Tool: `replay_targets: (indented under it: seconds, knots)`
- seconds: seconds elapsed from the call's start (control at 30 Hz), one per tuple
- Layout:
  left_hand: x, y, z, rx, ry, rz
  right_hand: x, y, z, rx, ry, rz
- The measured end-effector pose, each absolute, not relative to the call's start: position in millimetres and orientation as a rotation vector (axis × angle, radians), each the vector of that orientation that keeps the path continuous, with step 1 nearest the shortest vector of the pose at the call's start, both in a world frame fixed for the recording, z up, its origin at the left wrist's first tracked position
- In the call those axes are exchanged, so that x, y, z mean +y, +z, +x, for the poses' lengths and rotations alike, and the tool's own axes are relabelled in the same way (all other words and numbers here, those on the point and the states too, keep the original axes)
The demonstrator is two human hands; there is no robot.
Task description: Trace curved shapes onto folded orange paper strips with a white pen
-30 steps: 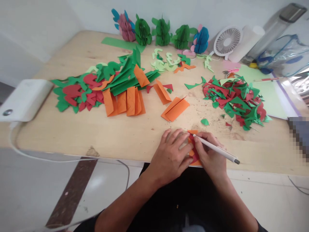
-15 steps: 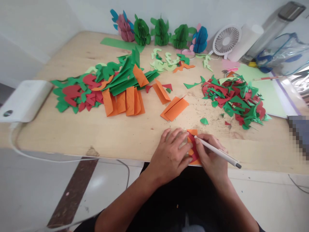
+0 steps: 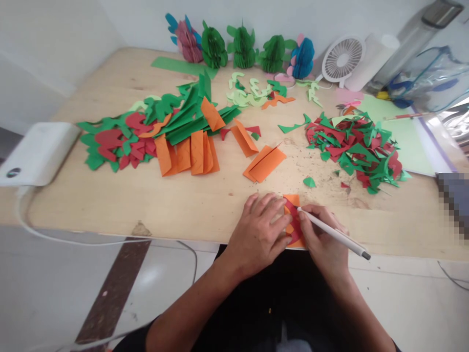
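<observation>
My left hand (image 3: 261,233) lies with its fingers spread, pressing a red paper cutout (image 3: 295,221) down on an orange piece of paper (image 3: 292,198) at the table's front edge. In my right hand (image 3: 326,239) is a white pen (image 3: 337,233), gripped between thumb and fingers. Its tip is at the right edge of the red cutout. Part of the cutout and of the orange paper is hidden under my left fingers. Just beyond my hands lie folded orange papers (image 3: 265,164).
Green and red cutouts (image 3: 110,139) are heaped at the left, near a white box (image 3: 47,151) with a cable. Red and green scraps (image 3: 361,151) pile up at the right. Honeycomb paper figures (image 3: 242,48) and a small white fan (image 3: 343,58) stand along the back.
My right hand and the pen have shifted slightly to the right along the red cutout's edge. My left hand stays in place on the papers.
</observation>
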State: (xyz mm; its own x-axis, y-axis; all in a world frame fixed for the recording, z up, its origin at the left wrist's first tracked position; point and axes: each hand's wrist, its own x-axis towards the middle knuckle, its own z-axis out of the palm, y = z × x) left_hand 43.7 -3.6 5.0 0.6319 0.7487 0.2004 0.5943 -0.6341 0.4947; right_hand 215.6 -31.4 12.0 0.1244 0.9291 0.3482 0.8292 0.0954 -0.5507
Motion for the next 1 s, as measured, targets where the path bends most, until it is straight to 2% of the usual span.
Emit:
replay_targets:
  seconds: [0.8, 1.0]
  knots:
    - [-4.6, 4.6, 44.9, 1.068, 0.596, 2.469, -44.7, 8.5, 220.6, -1.657, 0.176, -1.748]
    - [-5.4, 2.9, 44.4, 1.066, 0.617, 2.475, -46.0, 7.2, 221.8, -1.566, 0.284, -1.789]
